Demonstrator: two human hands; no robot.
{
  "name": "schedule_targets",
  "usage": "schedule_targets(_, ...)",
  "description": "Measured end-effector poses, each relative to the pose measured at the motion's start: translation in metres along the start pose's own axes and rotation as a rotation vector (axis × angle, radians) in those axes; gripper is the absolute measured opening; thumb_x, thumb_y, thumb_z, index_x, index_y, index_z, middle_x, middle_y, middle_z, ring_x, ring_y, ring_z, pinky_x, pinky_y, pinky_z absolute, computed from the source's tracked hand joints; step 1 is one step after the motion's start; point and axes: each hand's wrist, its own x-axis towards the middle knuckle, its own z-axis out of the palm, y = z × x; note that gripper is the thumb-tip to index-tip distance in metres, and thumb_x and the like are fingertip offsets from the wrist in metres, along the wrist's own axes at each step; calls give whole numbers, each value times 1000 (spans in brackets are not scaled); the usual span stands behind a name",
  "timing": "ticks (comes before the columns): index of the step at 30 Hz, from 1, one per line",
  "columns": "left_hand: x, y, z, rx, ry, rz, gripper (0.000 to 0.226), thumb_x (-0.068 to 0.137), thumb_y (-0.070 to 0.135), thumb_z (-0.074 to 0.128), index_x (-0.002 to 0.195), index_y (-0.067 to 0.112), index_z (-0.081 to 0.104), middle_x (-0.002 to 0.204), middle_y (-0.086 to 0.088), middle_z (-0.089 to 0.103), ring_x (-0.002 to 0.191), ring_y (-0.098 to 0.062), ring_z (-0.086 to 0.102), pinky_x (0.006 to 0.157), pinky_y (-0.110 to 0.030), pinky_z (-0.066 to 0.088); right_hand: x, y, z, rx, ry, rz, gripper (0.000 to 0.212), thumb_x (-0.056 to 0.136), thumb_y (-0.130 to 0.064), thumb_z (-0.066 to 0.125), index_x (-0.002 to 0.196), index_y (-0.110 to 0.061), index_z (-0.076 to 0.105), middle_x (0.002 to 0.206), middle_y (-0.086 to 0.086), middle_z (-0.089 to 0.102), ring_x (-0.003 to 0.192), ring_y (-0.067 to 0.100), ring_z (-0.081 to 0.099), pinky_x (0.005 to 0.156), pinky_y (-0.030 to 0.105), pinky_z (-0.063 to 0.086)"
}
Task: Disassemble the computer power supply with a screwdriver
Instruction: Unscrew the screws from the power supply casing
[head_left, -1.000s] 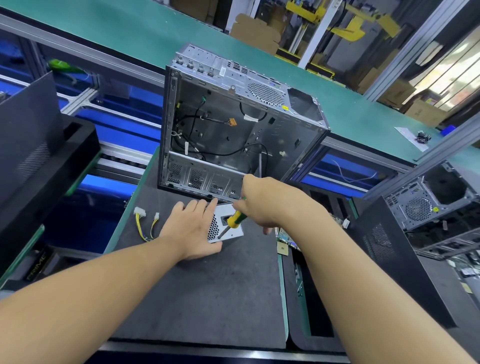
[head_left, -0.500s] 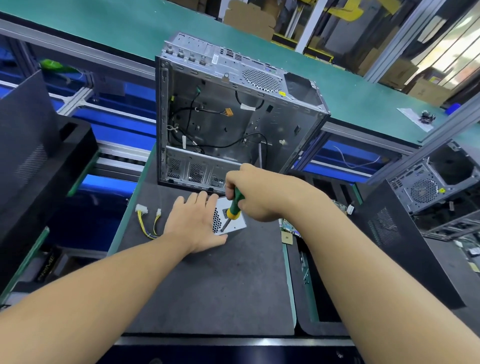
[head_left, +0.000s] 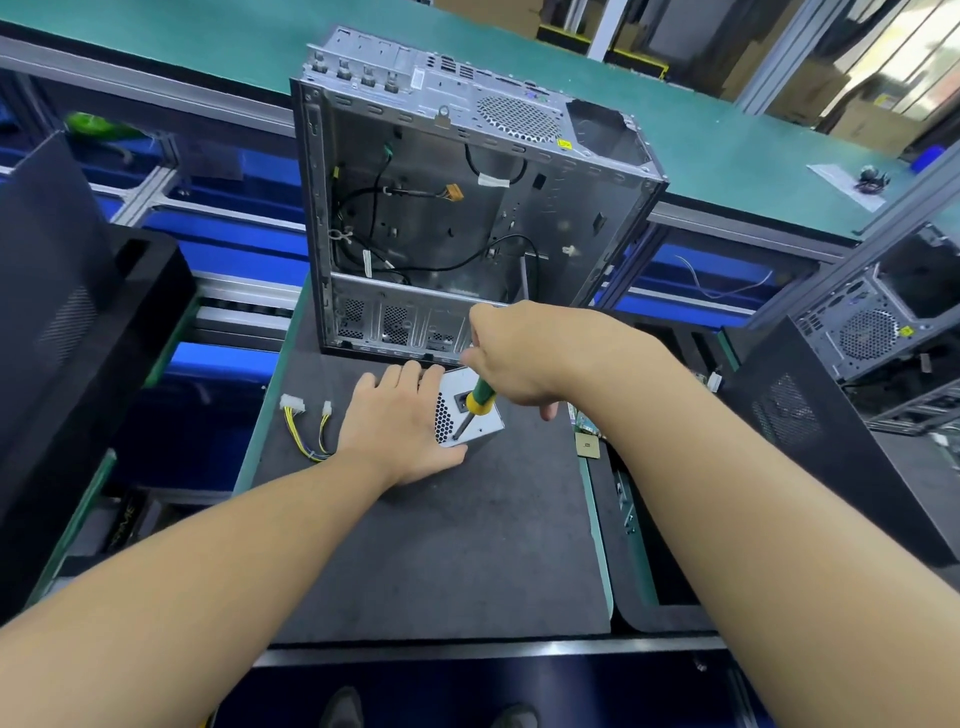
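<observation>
The power supply (head_left: 488, 423) stood on the dark surface (head_left: 441, 545), just in front of the open computer case (head_left: 452, 208), with its perforated silver face turned upward. The left hand (head_left: 400, 421) lay flat on the unit's left side, fingers straight and together, covering much of it. The right hand (head_left: 524, 358) was curled around the green-and-yellow handle of the screwdriver (head_left: 480, 397). The tool was tilted, and its tip met the silver face near the near-left corner. Whether the tip sat in a screw head could not be told. Yellow and black wires with white connectors (head_left: 306, 431) lay on the surface to the left of the left hand.
</observation>
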Motion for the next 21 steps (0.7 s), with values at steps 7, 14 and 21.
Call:
schedule_targets(7,-1,-1,0,4,-26,-6,94,58,79,41,128,17,48,106,-1,53,94,-24,51,73,-39,34,-1,0,1,112,5,45,8,100,-15,42,103,-10,48,72,4,58,53,21,69,50,30,43)
schedule_targets(14,-1,-1,1,19,-25,-6,94,58,80,42,128,17,48,105,0,53,94,-24,51,72,-38,31,0,0,3,116,37,36,10,99,-14,43,105,-10,50,77,5,58,61,22,65,55,31,44)
schedule_targets(21,0,-1,2,0,-1,2,90,58,78,46,123,16,51,102,-1,55,90,-26,52,70,-38,33,-4,4,3,226,88,-89,27,88,-8,56,112,-21,54,108,-2,45,86,20,49,72,34,45)
